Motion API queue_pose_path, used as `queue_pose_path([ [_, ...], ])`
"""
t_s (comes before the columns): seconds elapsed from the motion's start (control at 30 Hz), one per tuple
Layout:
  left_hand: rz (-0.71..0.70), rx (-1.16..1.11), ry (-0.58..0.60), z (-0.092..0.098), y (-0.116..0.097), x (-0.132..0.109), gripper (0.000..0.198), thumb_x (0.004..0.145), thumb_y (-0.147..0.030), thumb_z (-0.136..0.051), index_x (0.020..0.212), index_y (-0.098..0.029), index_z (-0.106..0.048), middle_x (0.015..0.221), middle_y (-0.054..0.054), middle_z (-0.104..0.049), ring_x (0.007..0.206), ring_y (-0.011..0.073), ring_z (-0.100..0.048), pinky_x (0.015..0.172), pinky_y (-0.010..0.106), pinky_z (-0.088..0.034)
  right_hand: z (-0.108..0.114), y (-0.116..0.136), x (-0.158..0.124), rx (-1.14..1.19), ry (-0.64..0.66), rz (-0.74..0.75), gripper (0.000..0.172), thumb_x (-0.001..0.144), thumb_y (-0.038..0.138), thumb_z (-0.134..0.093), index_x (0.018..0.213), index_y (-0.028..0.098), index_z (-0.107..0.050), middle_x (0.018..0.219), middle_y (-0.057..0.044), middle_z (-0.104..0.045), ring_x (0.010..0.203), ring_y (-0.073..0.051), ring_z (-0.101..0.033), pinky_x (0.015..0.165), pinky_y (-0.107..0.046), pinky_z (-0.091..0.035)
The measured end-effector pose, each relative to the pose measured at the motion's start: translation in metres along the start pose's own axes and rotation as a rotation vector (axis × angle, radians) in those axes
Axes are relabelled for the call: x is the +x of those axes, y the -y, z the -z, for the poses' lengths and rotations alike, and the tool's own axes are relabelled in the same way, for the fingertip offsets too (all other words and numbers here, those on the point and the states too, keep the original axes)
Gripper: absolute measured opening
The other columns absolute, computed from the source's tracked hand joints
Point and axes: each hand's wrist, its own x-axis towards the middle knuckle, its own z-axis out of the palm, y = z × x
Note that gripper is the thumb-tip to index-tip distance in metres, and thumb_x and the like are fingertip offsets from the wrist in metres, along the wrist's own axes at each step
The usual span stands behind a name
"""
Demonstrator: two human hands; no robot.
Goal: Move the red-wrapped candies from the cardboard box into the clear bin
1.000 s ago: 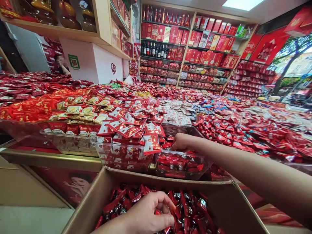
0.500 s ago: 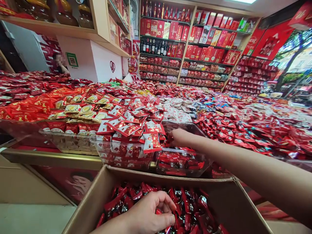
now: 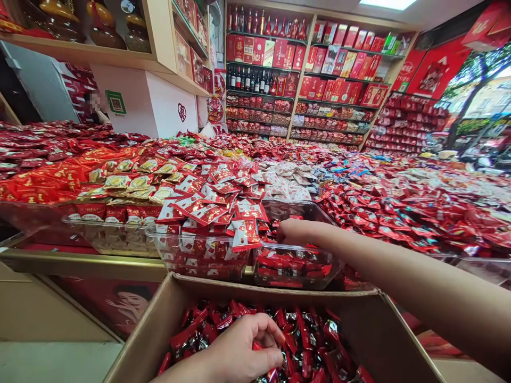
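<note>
My left hand (image 3: pixel 249 343) is inside an open cardboard box (image 3: pixel 379 335), over a heap of red-and-black wrapped candies (image 3: pixel 307 340). Its fingers are curled, and a bit of red wrapper shows between thumb and fingers. Beyond the box, my right hand (image 3: pixel 297 232) reaches down into a clear plastic bin (image 3: pixel 319 210) that has the same kind of wrapped candies (image 3: pixel 293 263) at its bottom. The right fingers point down and away, hidden behind the hand, so I cannot see whether they hold anything.
Left of that bin stands a clear bin heaped with red-and-white packets (image 3: pixel 207 207), then one with durian-picture packets (image 3: pixel 139 183). More red sweets (image 3: pixel 383 213) spread to the right. Shelves of bottles and boxes (image 3: pixel 279 53) line the back. A person (image 3: pixel 98 106) is at far left.
My right hand has sunk slightly lower into the clear bin, and its fingers show less. My left hand stays almost still in the box. The view has shifted slightly.
</note>
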Motion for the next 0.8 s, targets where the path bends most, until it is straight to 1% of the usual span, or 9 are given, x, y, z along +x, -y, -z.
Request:
queue_pose_path([
  [0.1, -0.037, 0.054, -0.071, 0.002, -0.002, 0.001, 0.015, 0.065, -0.018, -0.051, 0.079, -0.015, -0.053, 0.068, -0.002, -0.052, 0.065, 0.0105, -0.046, 0.060, 0.021, -0.036, 0.015, 0.001, -0.018, 0.065, -0.130, 0.004, 0.023, 0.063, 0.023, -0.049, 0.080, 0.017, -0.062, 0.074, -0.004, -0.062, 0.064, -0.014, -0.053, 0.055, -0.021, -0.036],
  [0.17, -0.088, 0.080, -0.143, 0.002, -0.005, 0.001, 0.015, 0.068, -0.020, -0.049, 0.082, -0.016, -0.052, 0.071, -0.002, -0.053, 0.066, 0.0110, -0.046, 0.061, 0.021, -0.036, 0.025, 0.007, -0.043, 0.197, -0.315, 0.042, 0.022, 0.067, 0.026, -0.047, 0.082, 0.017, -0.060, 0.075, -0.003, -0.060, 0.065, -0.012, -0.051, 0.057, -0.021, -0.036],
  [0.23, -0.155, 0.091, -0.223, 0.002, -0.009, -0.001, 0.014, 0.072, -0.022, -0.046, 0.084, -0.017, -0.051, 0.072, -0.001, -0.053, 0.067, 0.0113, -0.046, 0.062, 0.022, -0.037, 0.026, 0.018, -0.075, 0.383, -0.430, 0.097, 0.022, 0.071, 0.031, -0.043, 0.080, 0.017, -0.058, 0.072, -0.001, -0.058, 0.061, -0.009, -0.048, 0.054, -0.019, -0.035],
  [0.3, -0.216, 0.113, -0.296, 0.002, -0.013, -0.003, 0.014, 0.075, -0.024, -0.043, 0.086, -0.018, -0.050, 0.073, 0.000, -0.054, 0.068, 0.0117, -0.047, 0.064, 0.022, -0.038, 0.013, 0.032, -0.106, 0.552, -0.393, 0.095, 0.025, 0.073, 0.037, -0.041, 0.072, 0.017, -0.056, 0.061, 0.001, -0.054, 0.052, -0.007, -0.043, 0.046, -0.017, -0.032],
  [0.4, -0.259, 0.147, -0.383, 0.001, -0.016, -0.004, 0.015, 0.077, -0.027, -0.042, 0.087, -0.020, -0.050, 0.077, 0.000, -0.055, 0.070, 0.0123, -0.049, 0.065, 0.022, -0.039, -0.033, 0.057, -0.132, 0.721, -0.370, -0.080, 0.028, 0.071, 0.041, -0.043, 0.062, 0.016, -0.053, 0.051, 0.002, -0.048, 0.047, -0.007, -0.037, 0.041, -0.018, -0.026],
  [0.47, -0.285, 0.169, -0.420, -0.001, -0.015, -0.003, 0.014, 0.076, -0.026, -0.043, 0.087, -0.021, -0.050, 0.081, 0.000, -0.055, 0.075, 0.0130, -0.049, 0.069, 0.023, -0.038, -0.069, 0.073, -0.130, 0.948, -0.292, -0.117, 0.027, 0.068, 0.042, -0.048, 0.065, 0.015, -0.054, 0.053, 0.002, -0.048, 0.048, -0.007, -0.037, 0.043, -0.018, -0.027],
  [0.57, -0.318, 0.214, -0.455, -0.005, -0.012, -0.002, 0.013, 0.075, -0.023, -0.045, 0.087, -0.021, -0.050, 0.084, 0.001, -0.055, 0.081, 0.0141, -0.049, 0.075, 0.025, -0.037, -0.110, 0.094, -0.113, 1.452, -0.015, 0.012, 0.031, 0.060, 0.041, -0.057, 0.077, 0.014, -0.053, 0.058, 0.002, -0.048, 0.049, -0.006, -0.039, 0.044, -0.018, -0.030],
  [0.63, -0.315, 0.184, -0.454, -0.008, -0.011, -0.001, 0.018, 0.074, -0.023, -0.045, 0.092, -0.021, -0.048, 0.084, 0.001, -0.055, 0.078, 0.0137, -0.050, 0.074, 0.025, -0.038, -0.122, 0.104, -0.102, 1.707, 0.050, 0.074, 0.032, 0.059, 0.038, -0.059, 0.078, 0.014, -0.052, 0.059, 0.002, -0.046, 0.048, -0.006, -0.040, 0.045, -0.018, -0.032],
  [0.8, -0.254, -0.121, -0.514, -0.007, -0.013, 0.001, 0.021, 0.078, -0.028, -0.038, 0.098, -0.022, -0.042, 0.090, 0.001, -0.052, 0.069, 0.0098, -0.048, 0.062, 0.021, -0.040, -0.122, 0.103, -0.098, 1.898, -0.117, 0.042, 0.024, 0.060, 0.032, -0.060, 0.071, 0.012, -0.052, 0.055, 0.004, -0.045, 0.047, -0.004, -0.039, 0.046, -0.017, -0.033],
])
